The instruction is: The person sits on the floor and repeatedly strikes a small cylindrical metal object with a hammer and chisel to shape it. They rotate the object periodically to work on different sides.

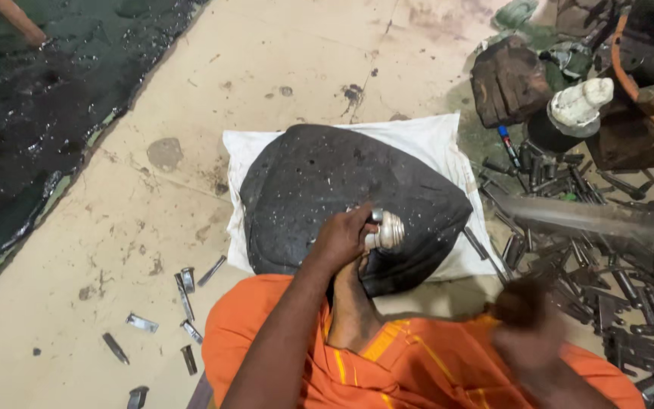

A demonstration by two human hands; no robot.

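Note:
My left hand [338, 238] is closed around a small ribbed silver metal piece [389, 231] and presses it onto a dark, pitted dome-shaped block [319, 182]. That block rests on a white cushion [425, 140] on the floor. A bare foot [353, 307] sits just under my left hand, against the block's near edge. My right hand [525, 322] is at the lower right, blurred by motion. It grips a long tool [577, 213] that shows only as a pale streak over the metal pile. An orange garment [410, 363] covers my lap.
A heap of dark metal rods and punches [607, 288] covers the floor at right. Behind it are a wooden block [510, 79], a dark pot with a white lump [578, 106] and an orange hose [630, 83]. Several small metal pieces [185, 291] lie at left. A dark wet patch [39, 98] fills the upper left.

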